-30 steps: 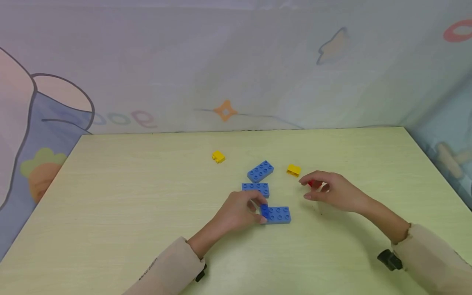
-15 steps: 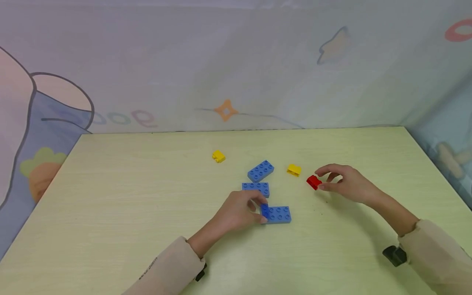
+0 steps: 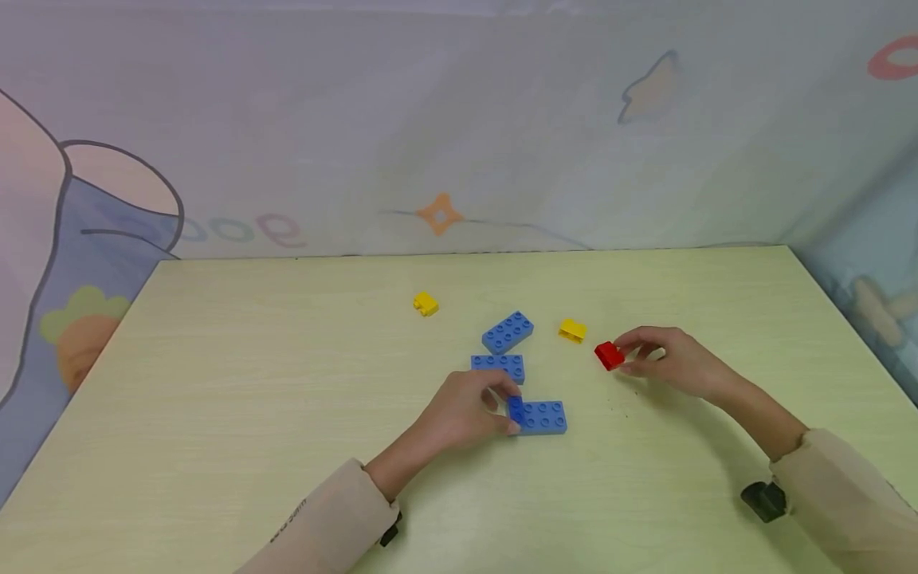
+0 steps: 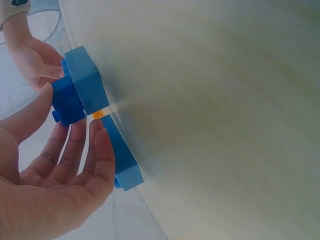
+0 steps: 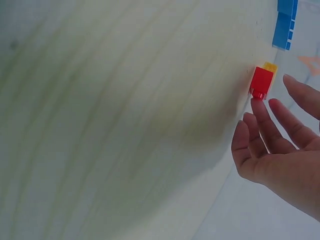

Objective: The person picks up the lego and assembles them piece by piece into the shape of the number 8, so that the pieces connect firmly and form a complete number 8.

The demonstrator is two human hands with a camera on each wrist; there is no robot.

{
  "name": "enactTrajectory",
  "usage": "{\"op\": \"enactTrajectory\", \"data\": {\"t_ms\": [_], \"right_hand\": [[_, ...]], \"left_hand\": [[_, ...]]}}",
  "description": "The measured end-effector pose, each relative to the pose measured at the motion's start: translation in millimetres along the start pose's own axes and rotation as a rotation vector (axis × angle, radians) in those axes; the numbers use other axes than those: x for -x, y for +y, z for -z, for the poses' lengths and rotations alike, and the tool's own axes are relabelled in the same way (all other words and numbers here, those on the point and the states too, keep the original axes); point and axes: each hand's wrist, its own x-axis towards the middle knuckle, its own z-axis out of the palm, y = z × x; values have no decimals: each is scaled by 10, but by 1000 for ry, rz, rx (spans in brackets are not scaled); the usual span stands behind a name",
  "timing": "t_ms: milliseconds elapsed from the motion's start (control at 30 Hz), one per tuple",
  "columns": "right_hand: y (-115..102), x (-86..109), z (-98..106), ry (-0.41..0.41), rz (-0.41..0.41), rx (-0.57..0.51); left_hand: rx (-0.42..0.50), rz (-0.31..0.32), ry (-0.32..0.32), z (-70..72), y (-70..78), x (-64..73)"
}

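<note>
Well inside table [image 3: 237,383] edges: left hand [image 3: 466,410] pinches navy brick [image 4: 69,100]; right hand [image 3: 670,363], half-spread, touches red brick [image 3: 609,355].

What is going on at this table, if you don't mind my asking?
A person is handling toy bricks. Their left hand pinches a dark blue brick on the left end of a lighter blue brick. Their right hand is at a red brick; I cannot tell whether it grips it. Two other blue bricks and two yellow bricks lie loose farther back on the table.
</note>
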Motion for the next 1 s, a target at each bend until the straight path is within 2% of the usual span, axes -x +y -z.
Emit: {"op": "enactTrajectory", "data": {"t_ms": [300,600,1000], "right_hand": [[10,-29,10,20,9,-21],[61,-62,3,-3,6,-67],[101,-118,-23,-11,-4,-43]], "left_hand": [[-1,8,-6,3,-7,-5],[-9,14,-6,-1,-8,-10],[-5,11,-2,0,-9,-11]]}}
